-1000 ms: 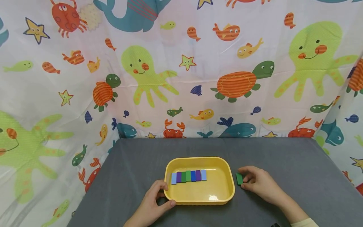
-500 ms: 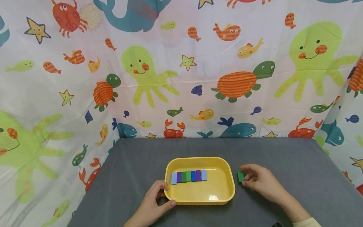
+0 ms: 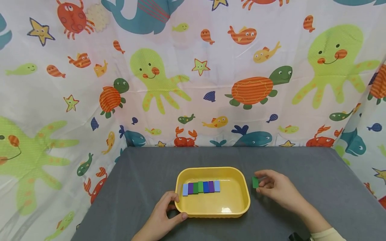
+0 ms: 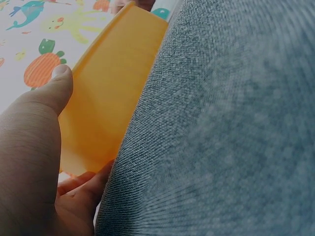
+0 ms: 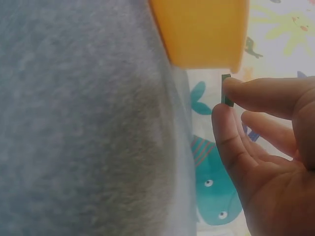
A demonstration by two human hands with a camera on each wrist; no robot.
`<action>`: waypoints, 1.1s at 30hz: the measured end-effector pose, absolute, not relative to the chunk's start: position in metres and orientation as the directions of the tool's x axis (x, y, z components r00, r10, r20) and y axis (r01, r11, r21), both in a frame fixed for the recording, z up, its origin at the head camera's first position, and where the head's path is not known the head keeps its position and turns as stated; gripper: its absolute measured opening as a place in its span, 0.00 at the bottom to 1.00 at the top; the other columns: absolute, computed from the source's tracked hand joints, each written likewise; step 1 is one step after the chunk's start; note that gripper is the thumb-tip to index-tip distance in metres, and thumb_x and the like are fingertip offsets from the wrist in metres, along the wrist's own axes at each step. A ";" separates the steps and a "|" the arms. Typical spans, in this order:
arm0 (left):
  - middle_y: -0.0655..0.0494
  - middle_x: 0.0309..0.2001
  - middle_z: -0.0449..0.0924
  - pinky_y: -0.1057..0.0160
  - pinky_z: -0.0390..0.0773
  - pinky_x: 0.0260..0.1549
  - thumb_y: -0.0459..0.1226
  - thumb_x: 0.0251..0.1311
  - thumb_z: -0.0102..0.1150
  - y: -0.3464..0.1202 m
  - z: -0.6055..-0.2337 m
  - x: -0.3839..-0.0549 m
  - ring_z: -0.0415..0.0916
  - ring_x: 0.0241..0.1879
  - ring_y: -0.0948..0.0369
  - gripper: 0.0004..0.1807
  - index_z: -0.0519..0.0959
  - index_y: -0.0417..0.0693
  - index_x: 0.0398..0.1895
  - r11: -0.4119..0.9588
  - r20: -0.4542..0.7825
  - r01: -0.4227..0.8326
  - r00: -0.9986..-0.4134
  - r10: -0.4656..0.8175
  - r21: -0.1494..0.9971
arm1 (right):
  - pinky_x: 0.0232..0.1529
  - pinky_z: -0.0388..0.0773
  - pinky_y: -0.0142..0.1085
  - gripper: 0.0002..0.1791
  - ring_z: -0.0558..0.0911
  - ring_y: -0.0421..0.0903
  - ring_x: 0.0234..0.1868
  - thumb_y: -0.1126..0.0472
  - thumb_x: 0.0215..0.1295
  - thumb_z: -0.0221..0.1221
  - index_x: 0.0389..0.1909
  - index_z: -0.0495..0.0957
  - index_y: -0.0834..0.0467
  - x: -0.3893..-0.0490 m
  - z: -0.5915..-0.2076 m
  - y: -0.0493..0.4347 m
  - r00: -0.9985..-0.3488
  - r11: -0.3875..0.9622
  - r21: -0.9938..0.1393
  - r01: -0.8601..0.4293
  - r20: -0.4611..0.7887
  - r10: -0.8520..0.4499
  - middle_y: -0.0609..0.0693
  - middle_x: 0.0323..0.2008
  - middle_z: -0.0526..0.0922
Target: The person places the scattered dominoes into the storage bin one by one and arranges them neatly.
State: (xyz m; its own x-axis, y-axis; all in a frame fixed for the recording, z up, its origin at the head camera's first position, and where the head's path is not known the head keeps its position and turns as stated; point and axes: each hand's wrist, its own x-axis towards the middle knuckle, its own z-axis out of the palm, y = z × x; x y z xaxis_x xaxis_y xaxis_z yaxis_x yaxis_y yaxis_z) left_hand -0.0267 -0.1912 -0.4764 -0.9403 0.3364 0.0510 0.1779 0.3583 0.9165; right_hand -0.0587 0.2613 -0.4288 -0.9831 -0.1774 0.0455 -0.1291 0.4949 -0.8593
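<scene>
In the head view, a shallow yellow tray (image 3: 212,204) with rounded corners stands on the grey cloth. Several small flat tiles (image 3: 200,187) in light blue, purple, green and blue lie side by side in a row inside it. My left hand (image 3: 161,214) grips the tray's near left corner, thumb at the front rim and fingers at the left side. To the right of the tray, my right hand (image 3: 277,189) pinches a green tile (image 3: 255,182) between thumb and index finger. The right wrist view shows this green tile (image 5: 227,91) edge-on at the fingertips, apart from the tray.
The grey cloth (image 3: 150,170) covers the table around the tray. Behind and at both sides hangs a white curtain (image 3: 187,103) printed with sea animals. A small black object (image 3: 295,237) sits at the bottom edge by the right sleeve.
My right hand has moved slightly away from me, carrying the green tile up off the cloth, and the tile has turned a little. The left hand and tray stay in place.
</scene>
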 end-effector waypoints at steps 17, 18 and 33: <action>0.51 0.58 0.72 0.61 0.85 0.55 0.44 0.70 0.77 -0.192 -0.474 -0.025 0.75 0.57 0.56 0.24 0.71 0.49 0.55 0.368 0.044 0.170 -0.944 0.326 0.914 | 0.37 0.87 0.34 0.27 0.86 0.48 0.40 0.67 0.64 0.78 0.63 0.82 0.64 -0.057 -0.401 0.251 -0.984 0.526 -0.838 -0.144 0.064 -0.168 0.53 0.43 0.86; 0.51 0.58 0.72 0.61 0.85 0.55 0.44 0.70 0.77 -0.192 -0.474 -0.026 0.75 0.57 0.56 0.23 0.71 0.49 0.55 0.368 0.044 0.170 -0.944 0.327 0.914 | 0.38 0.88 0.34 0.27 0.86 0.48 0.40 0.67 0.64 0.78 0.63 0.82 0.64 -0.057 -0.400 0.250 -0.983 0.520 -0.842 -0.145 0.064 -0.171 0.53 0.43 0.86; 0.51 0.56 0.71 0.61 0.84 0.55 0.45 0.71 0.75 -0.193 -0.473 -0.025 0.75 0.56 0.56 0.23 0.71 0.50 0.56 0.366 0.035 0.170 -0.937 0.348 0.915 | 0.39 0.88 0.35 0.27 0.86 0.49 0.41 0.67 0.64 0.78 0.63 0.82 0.62 -0.064 -0.390 0.227 -0.970 0.489 -0.853 -0.184 0.076 -0.233 0.54 0.46 0.85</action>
